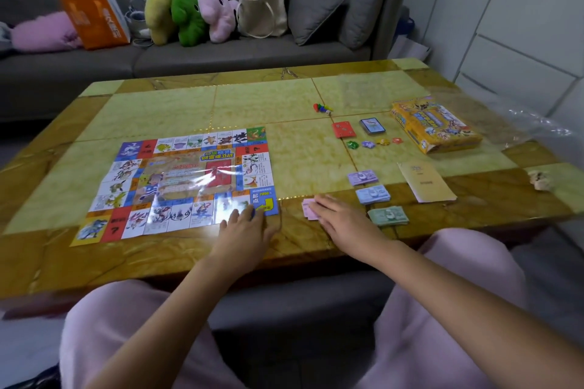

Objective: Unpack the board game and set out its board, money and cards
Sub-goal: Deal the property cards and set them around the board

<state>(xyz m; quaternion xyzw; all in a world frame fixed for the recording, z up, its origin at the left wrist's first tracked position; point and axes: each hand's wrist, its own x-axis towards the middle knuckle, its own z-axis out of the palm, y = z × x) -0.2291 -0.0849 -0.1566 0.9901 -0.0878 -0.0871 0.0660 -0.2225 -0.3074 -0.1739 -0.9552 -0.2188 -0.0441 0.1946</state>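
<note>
Pink-trousered knees (132, 325) sat nearest. The left hand (245, 221) lay flat on the 5 o'clock corner of the colourful unfolded paper game board (177, 180), probably smoothing it. The right hand (341, 215), fingers straight, pressed a pink banknote stack (307, 208) at the board's 3 o'clock.
</note>
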